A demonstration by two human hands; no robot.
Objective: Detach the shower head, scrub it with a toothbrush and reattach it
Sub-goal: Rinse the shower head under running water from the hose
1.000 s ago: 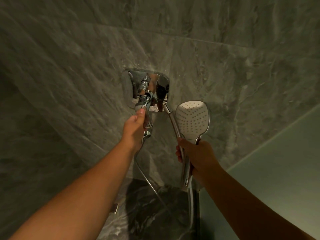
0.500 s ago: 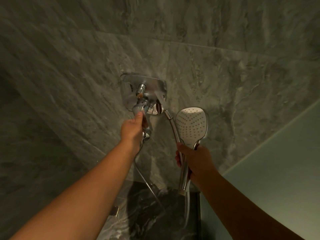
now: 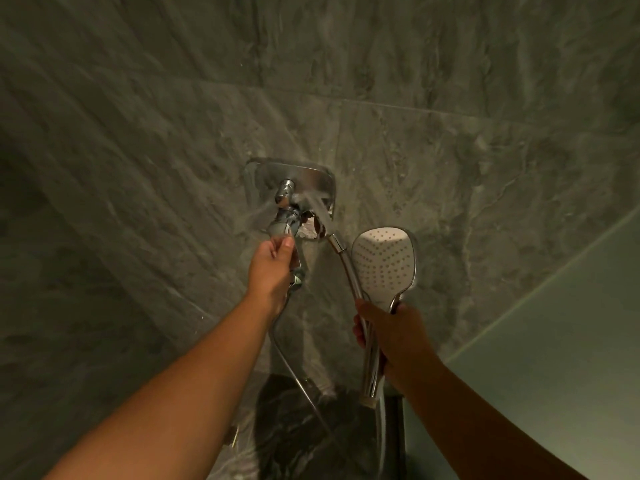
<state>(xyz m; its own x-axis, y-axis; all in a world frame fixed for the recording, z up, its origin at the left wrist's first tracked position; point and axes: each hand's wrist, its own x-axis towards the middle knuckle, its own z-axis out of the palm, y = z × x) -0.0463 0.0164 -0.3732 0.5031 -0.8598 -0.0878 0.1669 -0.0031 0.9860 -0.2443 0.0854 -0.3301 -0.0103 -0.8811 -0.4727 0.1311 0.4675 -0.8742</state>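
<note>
Up on the grey stone-tiled wall (image 3: 138,150) sits a chrome wall fitting (image 3: 304,181), and both arms reach toward it in the single head view. The right hand (image 3: 394,337) is wrapped round the chrome handle of the shower head (image 3: 382,268), fingers curled firmly about it, and holds it upright just right of the fitting with its white, nozzle-dotted face turned toward the camera. It is off its holder, well clear of the wall. The left hand (image 3: 273,268) reaches up under the fitting, thumb and fingers pinching the chrome part (image 3: 280,228) at its lower end; whether that part is a knob or the holder is too blurred to tell. A thin hose (image 3: 298,382) hangs from beneath this hand toward the dark floor.

As a judgement, the shower head looks light and rigid, but polished chrome is likely slippery when wet, so the handle's narrow waist below the face seems the surest place to grasp. The trailing hose may tug.
</note>
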